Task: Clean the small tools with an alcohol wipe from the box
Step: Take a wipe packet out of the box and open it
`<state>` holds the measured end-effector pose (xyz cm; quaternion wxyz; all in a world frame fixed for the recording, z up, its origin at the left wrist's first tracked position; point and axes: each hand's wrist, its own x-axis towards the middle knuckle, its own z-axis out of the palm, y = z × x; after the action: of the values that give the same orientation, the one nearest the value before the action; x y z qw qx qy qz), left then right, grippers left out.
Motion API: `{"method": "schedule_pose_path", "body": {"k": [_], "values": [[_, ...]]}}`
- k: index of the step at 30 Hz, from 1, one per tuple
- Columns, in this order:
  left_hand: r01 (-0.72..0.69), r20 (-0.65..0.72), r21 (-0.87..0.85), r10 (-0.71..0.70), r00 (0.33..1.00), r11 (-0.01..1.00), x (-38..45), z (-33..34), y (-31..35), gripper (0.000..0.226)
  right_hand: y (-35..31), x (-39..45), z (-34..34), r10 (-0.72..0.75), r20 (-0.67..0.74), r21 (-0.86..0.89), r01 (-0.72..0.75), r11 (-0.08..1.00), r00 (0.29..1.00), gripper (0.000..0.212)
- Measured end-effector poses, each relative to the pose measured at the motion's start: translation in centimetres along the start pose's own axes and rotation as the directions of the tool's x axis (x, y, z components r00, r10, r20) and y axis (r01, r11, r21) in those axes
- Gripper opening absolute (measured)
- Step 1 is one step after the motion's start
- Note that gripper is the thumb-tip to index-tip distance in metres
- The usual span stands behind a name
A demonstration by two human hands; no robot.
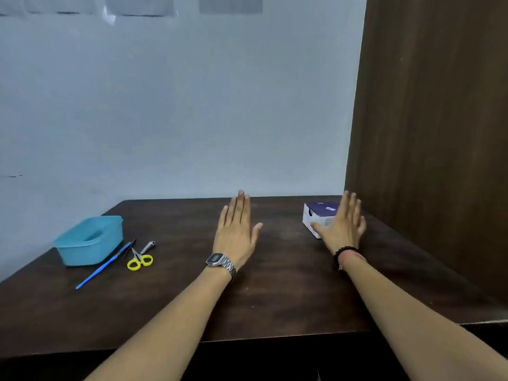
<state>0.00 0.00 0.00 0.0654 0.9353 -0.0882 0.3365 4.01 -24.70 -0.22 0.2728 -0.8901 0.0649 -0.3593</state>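
A white and purple box of wipes (316, 215) stands at the back right of the dark wooden table (170, 303). My right hand (342, 224) is flat and open in front of the box, hiding its right part and holding nothing. My left hand (236, 232), with a metal watch on the wrist, hovers flat and open over the table's middle. At the left lie the small tools: yellow-handled scissors (139, 259), a metal nail clipper (148, 246), a blue-handled tool (103, 266) and a thin dark tool (129, 248).
A light blue plastic tub (89, 242) sits at the table's left, just behind the tools. A pale wall runs along the back and a tall brown wooden panel (428, 133) closes the right side next to the box.
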Motion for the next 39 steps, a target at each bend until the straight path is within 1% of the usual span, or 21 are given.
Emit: {"method": "schedule_pose_path", "body": {"k": [2, 4, 6, 9, 11, 12, 14, 16, 18, 20, 23, 26, 29, 31, 33, 35, 36, 37, 38, 39], "values": [[-0.018, 0.041, -0.037, 0.020, 0.999, 0.999, -0.3, 0.1, -0.4, 0.081, 0.6, 0.3, -0.4, 0.227, 0.059, 0.112, -0.232, 0.966, 0.972, 0.131], [-0.048, 0.033, -0.082, 0.051, 0.998, 0.995, -0.3, 0.1, -0.8, 0.078, 1.5, 0.8, -0.4, 0.330, 0.159, 0.165, -0.354, 0.920, 0.931, 0.139], [-0.085, 0.021, -0.127, 0.088, 0.996, 0.988, -0.3, 0.2, -0.8, 0.071, 1.5, 1.1, -0.3, 0.331, 0.196, 0.175, -0.365, 0.915, 0.923, 0.140], [-0.118, 0.018, -0.178, 0.123, 0.992, 0.977, -0.4, 0.5, -1.0, 0.060, 1.4, 1.3, 0.3, 0.333, 0.216, 0.211, -0.377, 0.902, 0.918, 0.135], [-0.145, 0.007, -0.197, 0.149, 0.989, 0.970, -0.5, 0.7, -1.0, 0.053, 1.1, 1.3, 0.5, 0.287, 0.237, 0.284, -0.349, 0.893, 0.928, 0.130], [-0.163, 0.004, -0.208, 0.168, 0.986, 0.964, -0.5, 0.7, -1.0, 0.050, 0.9, 1.2, 0.6, 0.238, 0.271, 0.340, -0.324, 0.883, 0.933, 0.126], [-0.207, -0.025, -0.228, 0.207, 0.978, 0.951, -0.4, 0.8, -1.1, 0.043, 0.3, 0.8, 0.6, 0.087, 0.386, 0.434, -0.264, 0.862, 0.918, 0.121], [-0.240, -0.045, -0.246, 0.236, 0.971, 0.939, -0.4, 0.8, -1.2, 0.039, -0.6, -0.1, 0.6, -0.085, 0.516, 0.480, -0.206, 0.852, 0.852, 0.120], [-0.253, -0.024, -0.253, 0.255, 0.967, 0.934, -0.4, 0.7, -1.2, 0.043, -1.5, -1.1, 0.8, -0.222, 0.629, 0.513, -0.183, 0.839, 0.745, 0.122], [-0.262, 0.005, -0.263, 0.272, 0.962, 0.929, -0.5, 0.5, -1.2, 0.046, -2.3, -1.9, 0.8, -0.316, 0.673, 0.551, -0.169, 0.817, 0.669, 0.120], [-0.245, 0.027, -0.273, 0.261, 0.965, 0.931, -0.5, 0.3, -1.3, 0.039, -2.9, -2.4, 0.6, -0.370, 0.675, 0.585, -0.157, 0.795, 0.638, 0.114], [-0.232, -0.009, -0.266, 0.238, 0.971, 0.936, -0.6, 0.2, -1.4, 0.033, -3.0, -2.6, 0.2, -0.398, 0.683, 0.583, -0.129, 0.803, 0.612, 0.113], [-0.232, -0.062, -0.261, 0.223, 0.973, 0.937, -0.6, 0.0, -1.4, 0.029, -3.1, -2.8, 0.0, -0.408, 0.679, 0.583, -0.110, 0.805, 0.610, 0.114], [-0.208, -0.122, -0.298, 0.179, 0.976, 0.931, -0.6, -0.4, -1.3, 0.032, -3.3, -3.0, -0.1, -0.420, 0.674, 0.589, -0.099, 0.802, 0.607, 0.114], [-0.152, -0.192, -0.396, 0.080, 0.978, 0.906, -0.4, -0.9, -1.2, 0.030, -3.4, -3.0, 0.0, -0.440, 0.669, 0.603, -0.091, 0.793, 0.599, 0.115], [-0.077, -0.237, -0.578, -0.076, 0.969, 0.812, -0.2, -1.3, -1.3, 0.021, -3.6, -3.2, 0.1, -0.468, 0.664, 0.623, -0.085, 0.778, 0.583, 0.115], [-0.052, -0.254, -0.651, -0.153, 0.955, 0.757, -0.1, -1.5, -1.3, 0.022, -3.7, -3.3, 0.0, -0.481, 0.664, 0.629, -0.081, 0.773, 0.572, 0.115], [-0.045, -0.276, -0.693, -0.207, 0.939, 0.720, 0.0, -1.6, -1.5, 0.023, -3.8, -3.3, 0.1, -0.492, 0.668, 0.632, -0.076, 0.771, 0.558, 0.115], [-0.035, -0.282, -0.709, -0.237, 0.930, 0.705, 0.2, -1.6, -1.7, 0.023, -3.8, -3.4, 0.1, -0.507, 0.670, 0.639, -0.074, 0.765, 0.542, 0.116], [-0.017, -0.258, -0.718, -0.244, 0.935, 0.696, 0.3, -1.5, -1.9, 0.024, -3.8, -3.4, 0.2, -0.526, 0.666, 0.653, -0.072, 0.754, 0.528, 0.116]]}}
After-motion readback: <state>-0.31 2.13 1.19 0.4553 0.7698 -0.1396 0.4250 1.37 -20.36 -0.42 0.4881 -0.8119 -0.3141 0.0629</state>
